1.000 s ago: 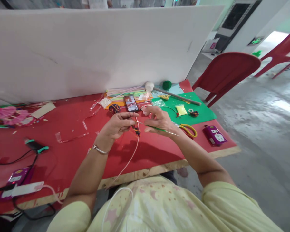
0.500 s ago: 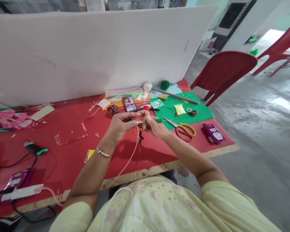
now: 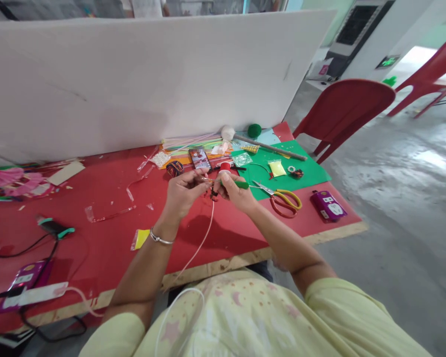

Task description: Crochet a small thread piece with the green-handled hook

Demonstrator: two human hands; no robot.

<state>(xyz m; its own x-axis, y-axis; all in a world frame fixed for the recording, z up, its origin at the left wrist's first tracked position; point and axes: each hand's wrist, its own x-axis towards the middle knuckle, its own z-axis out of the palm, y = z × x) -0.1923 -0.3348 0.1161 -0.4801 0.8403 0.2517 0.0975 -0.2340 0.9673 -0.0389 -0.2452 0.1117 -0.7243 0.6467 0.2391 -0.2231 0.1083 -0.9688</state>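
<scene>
My right hand (image 3: 236, 192) is closed around a green-handled tool (image 3: 242, 184) with a thin metal shaft pointing right. My left hand (image 3: 184, 191) pinches something thin and small, its fingertips just left of the right hand's. Between and below the fingertips hangs a small dark piece (image 3: 213, 194), too blurred to make out. A pale pink cord (image 3: 204, 238) runs from there down to the table's front edge. A red spool (image 3: 225, 167) shows just behind my right hand.
Scissors (image 3: 284, 201) and a purple box (image 3: 329, 206) lie to the right. Behind are a phone (image 3: 199, 159), a yarn ball (image 3: 175, 169) and a green sheet (image 3: 312, 171). A white board (image 3: 134, 84) stands along the back; cables lie at the left.
My hands have drawn slightly apart and the left has turned a little. The dark piece now hangs closer to the fingertips, and more of the red spool shows.
</scene>
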